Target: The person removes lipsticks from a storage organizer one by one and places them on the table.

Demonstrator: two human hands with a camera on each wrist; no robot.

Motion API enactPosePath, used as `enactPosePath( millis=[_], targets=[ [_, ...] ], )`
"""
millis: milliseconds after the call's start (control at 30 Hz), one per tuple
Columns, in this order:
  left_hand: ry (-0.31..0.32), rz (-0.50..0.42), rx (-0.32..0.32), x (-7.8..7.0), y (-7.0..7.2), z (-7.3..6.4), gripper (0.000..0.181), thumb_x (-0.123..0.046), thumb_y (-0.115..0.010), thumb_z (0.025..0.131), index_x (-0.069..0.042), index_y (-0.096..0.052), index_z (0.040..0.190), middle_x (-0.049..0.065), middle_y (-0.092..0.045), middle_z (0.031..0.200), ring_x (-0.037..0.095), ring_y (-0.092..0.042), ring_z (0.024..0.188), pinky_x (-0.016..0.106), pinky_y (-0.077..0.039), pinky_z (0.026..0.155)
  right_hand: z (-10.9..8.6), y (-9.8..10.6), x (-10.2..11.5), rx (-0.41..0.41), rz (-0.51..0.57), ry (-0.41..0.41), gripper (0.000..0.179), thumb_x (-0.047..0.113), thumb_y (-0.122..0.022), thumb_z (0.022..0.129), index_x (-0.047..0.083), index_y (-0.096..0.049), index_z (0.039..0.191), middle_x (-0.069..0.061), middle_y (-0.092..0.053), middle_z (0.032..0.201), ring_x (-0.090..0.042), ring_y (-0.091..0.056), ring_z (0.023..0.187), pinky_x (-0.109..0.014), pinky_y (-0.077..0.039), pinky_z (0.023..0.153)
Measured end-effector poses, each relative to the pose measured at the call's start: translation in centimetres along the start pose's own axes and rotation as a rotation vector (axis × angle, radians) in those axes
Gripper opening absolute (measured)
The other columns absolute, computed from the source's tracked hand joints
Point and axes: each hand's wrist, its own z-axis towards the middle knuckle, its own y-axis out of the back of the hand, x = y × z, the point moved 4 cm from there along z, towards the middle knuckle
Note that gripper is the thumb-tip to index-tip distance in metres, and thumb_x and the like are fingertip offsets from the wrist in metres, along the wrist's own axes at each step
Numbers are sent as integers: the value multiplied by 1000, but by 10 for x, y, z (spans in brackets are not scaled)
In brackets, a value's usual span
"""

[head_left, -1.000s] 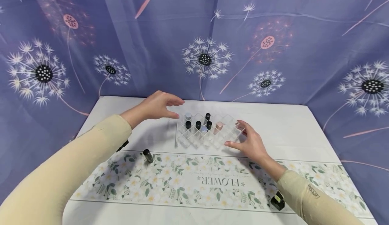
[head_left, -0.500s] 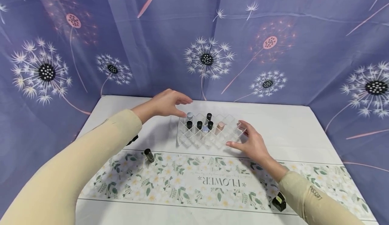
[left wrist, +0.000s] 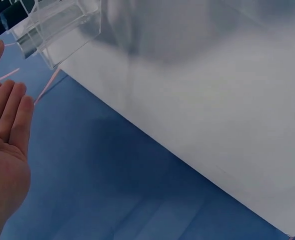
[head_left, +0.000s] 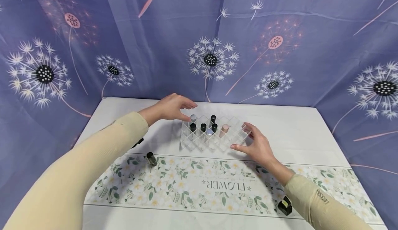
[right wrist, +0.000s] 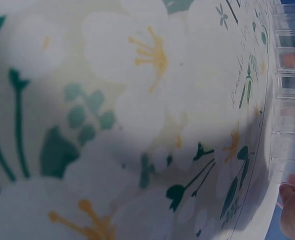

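Observation:
A clear lipstick organizer [head_left: 199, 145] with diamond-shaped slots stands on the table. In its slots are several lipsticks: black-capped ones [head_left: 203, 127], pale blue ones [head_left: 209, 132] and a pink one [head_left: 224, 130]. My right hand [head_left: 256, 145] grips the organizer's right end, thumb at the front and fingers behind. At the far left corner, my left hand [head_left: 170, 107] hovers with fingers extended, its thumb tip close to a pale blue lipstick. In the left wrist view, the left hand [left wrist: 7, 145] has straight fingers beside the organizer [left wrist: 67, 35]. The right fingertips [right wrist: 293, 192] meet the organizer's end in the right wrist view.
One dark lipstick [head_left: 151, 159] stands on the flowered strip [head_left: 174, 188] of the tablecloth, left of the organizer. Black devices are at both wrists, the right one [head_left: 285, 205] lower in view. A purple dandelion curtain [head_left: 155, 50] surrounds the table's back and sides.
My left hand has moved slightly right, closer to the organizer's far left corner. The right hand keeps its grip, and the organizer and lipsticks stay put.

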Motion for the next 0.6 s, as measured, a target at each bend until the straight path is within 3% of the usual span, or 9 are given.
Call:
enactPosePath(
  millis=[600],
  targets=[
    [6, 66, 20, 4, -14, 9, 50, -19, -89, 89, -9, -74, 136, 4, -76, 132, 21, -74, 119, 40, -59, 105, -1, 0, 1, 4, -10, -7, 109, 46, -95, 81, 9, -37, 165, -21, -57, 152, -45, -59, 131, -62, -53, 106]
  ],
)
